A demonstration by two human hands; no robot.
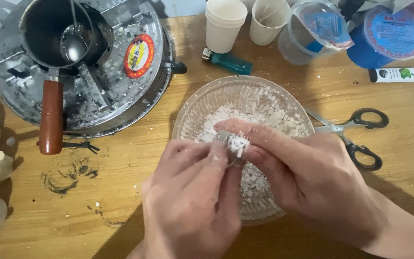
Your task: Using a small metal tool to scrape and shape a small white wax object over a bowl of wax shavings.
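— What have your hands got?

— Your left hand (192,201) and right hand (307,172) meet over the clear bowl (188,120), fingers curled and pinched together on a small white lump (237,143) between the fingertips.

— And the bowl?

— It sits mid-table, toward the near edge, and holds white crumbled flakes (259,117).

— What else holds something?

— At the far left corner, the metal stove (120,91) carries a dark pot with a brown handle (51,117); a metal spoon (74,43) rests inside it. Along the far edge stand two white cups (224,26), a clear tub (312,33) and a blue tub (384,38); their contents I cannot tell.

— Loose things?

— A green lighter (228,61) beside the cups, black-handled scissors (360,136) just right of the bowl.
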